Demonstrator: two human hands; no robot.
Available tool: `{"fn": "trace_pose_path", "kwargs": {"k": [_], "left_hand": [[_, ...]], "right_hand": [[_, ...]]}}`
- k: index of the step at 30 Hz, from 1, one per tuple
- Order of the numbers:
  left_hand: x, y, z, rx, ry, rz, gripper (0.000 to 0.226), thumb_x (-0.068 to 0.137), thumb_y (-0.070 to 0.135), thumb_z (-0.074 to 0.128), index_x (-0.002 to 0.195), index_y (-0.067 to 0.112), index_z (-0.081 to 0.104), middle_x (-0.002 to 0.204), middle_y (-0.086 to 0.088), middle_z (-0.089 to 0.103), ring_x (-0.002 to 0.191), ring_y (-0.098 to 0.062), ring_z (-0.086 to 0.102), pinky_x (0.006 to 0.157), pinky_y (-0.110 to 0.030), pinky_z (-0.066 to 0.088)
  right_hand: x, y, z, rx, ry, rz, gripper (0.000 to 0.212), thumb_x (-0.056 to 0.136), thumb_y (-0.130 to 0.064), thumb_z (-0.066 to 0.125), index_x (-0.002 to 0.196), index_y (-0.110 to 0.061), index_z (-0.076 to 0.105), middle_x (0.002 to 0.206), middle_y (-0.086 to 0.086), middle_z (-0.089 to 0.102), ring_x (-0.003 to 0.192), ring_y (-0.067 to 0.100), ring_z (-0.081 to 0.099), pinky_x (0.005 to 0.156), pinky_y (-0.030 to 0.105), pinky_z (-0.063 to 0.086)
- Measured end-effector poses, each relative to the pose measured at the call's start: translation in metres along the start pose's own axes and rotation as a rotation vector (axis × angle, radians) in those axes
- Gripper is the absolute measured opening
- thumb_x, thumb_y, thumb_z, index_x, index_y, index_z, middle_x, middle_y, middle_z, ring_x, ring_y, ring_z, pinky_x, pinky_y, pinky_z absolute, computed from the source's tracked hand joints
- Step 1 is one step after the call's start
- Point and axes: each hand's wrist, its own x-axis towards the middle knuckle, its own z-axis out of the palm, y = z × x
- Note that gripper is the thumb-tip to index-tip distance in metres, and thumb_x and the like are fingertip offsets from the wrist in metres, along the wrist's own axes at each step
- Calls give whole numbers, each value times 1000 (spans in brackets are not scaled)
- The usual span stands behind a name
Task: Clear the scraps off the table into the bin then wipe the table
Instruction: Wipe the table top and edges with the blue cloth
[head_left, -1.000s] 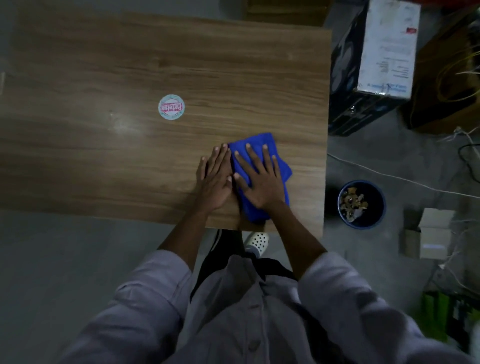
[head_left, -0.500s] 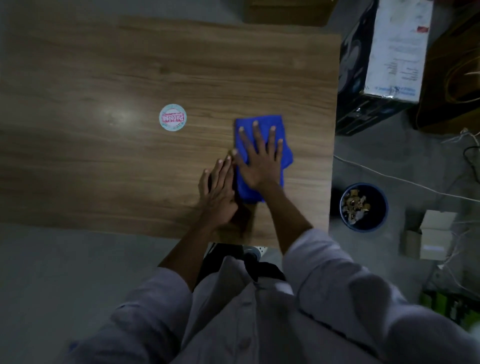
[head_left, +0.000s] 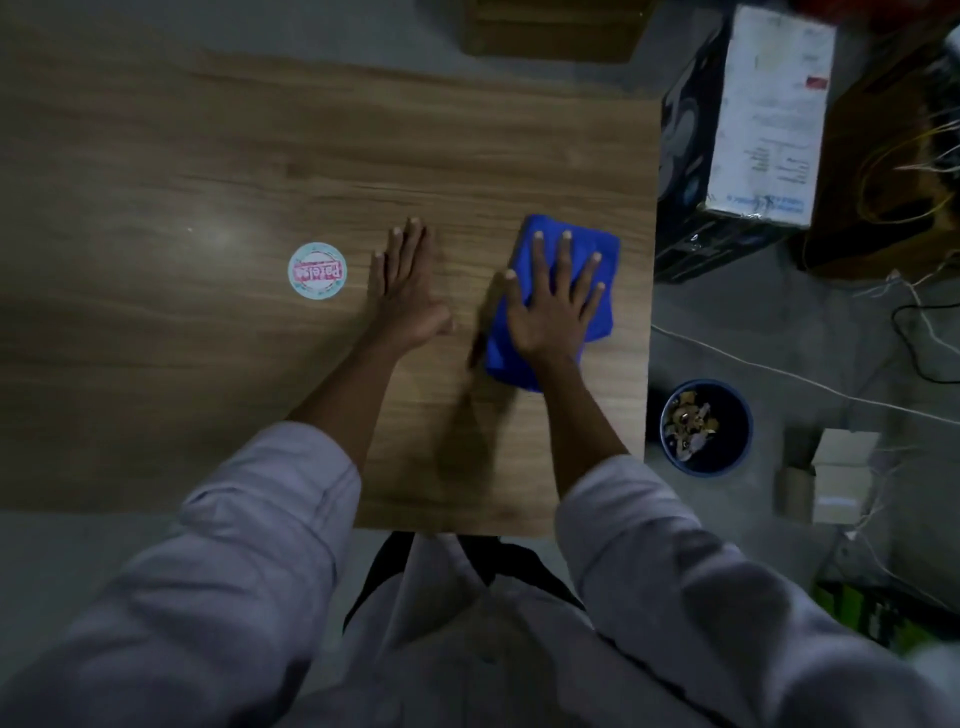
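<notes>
I read this as storeroom or workshop corner, not living space. Bare grey concrete floor (head_left: 727, 322) under me. Plain wood-grain table (head_left: 208, 156) before me. Big carton (head_left: 769, 114) with printed label on floor to my right, small cardboard box (head_left: 836, 478) nearer me. White cord (head_left: 779, 371), black cable (head_left: 914, 332) and tangled yellow wires (head_left: 893, 171) lie loose. Round bin (head_left: 732, 415) on floor beside table.

Wooden table (head_left: 260, 130) bears blue cloth (head_left: 602, 249), round sticker (head_left: 317, 271).

Our right hand (head_left: 553, 306) has slid the blue cloth (head_left: 605, 247) toward the table's (head_left: 208, 364) right edge; our left hand (head_left: 402, 296) has drawn apart, leftward.
</notes>
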Motion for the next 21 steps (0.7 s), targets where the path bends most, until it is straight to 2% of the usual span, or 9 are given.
{"fn": "trace_pose_path", "kwargs": {"k": [3,5,7,10,14,16,18,21], "left_hand": [[12,-2,-6,200,-123,60,141,59,31,84,160,24,-14,164,-8,-31,150,-27,-32,122,-53,-16],[16,-6,-13,270,-166,108,158,48,49,91,159,25,-18,161,-10,-36,148,-30,-36,120,-56,-18],[16,-10,-17,274,-190,131,167,40,61,92,158,26,-20,161,-9,-38,147,-29,-37,119,-55,-19],[15,-13,-18,230,-205,135,170,37,63,93,157,30,-22,159,-6,-42,145,-25,-42,118,-54,-22],[12,-14,-18,202,-205,162,181,20,79,84,157,30,-23,159,-6,-42,144,-25,-43,117,-54,-25],[13,-13,-16,228,-182,134,182,18,84,80,157,29,-23,161,-7,-38,146,-26,-40,117,-54,-23],[14,-11,-16,313,-173,115,180,23,89,76,155,22,-27,161,-10,-38,146,-29,-39,118,-55,-21],[11,-10,-18,297,-181,124,181,22,90,74,156,22,-25,159,-7,-41,145,-27,-42,119,-57,-20]], "right_hand": [[-25,-17,11,-21,-100,-273,65,103,-61,30,162,-38,16,172,-7,2,157,33,-11,125,56,-4],[-45,3,6,-52,-123,-399,66,101,-61,32,161,-37,20,171,-8,7,158,30,-7,126,55,4],[-41,31,-7,-68,-111,-407,66,100,-60,33,161,-38,19,171,-10,6,158,29,-7,126,55,6],[2,49,-25,-95,-25,-273,66,99,-58,32,161,-39,23,171,-9,9,158,31,-3,126,55,5],[72,6,-24,-9,96,-89,65,97,-53,36,159,-36,30,170,-4,16,157,37,0,125,60,7],[79,-33,-4,-36,87,-162,67,94,-52,40,159,-35,31,170,-3,18,157,40,3,125,58,8],[63,-61,14,-66,44,-319,69,93,-49,43,159,-34,32,169,-4,21,157,38,4,125,56,9],[38,-39,9,-12,-36,-447,68,96,-47,44,160,-32,30,170,-6,20,158,31,1,127,53,9]]}}
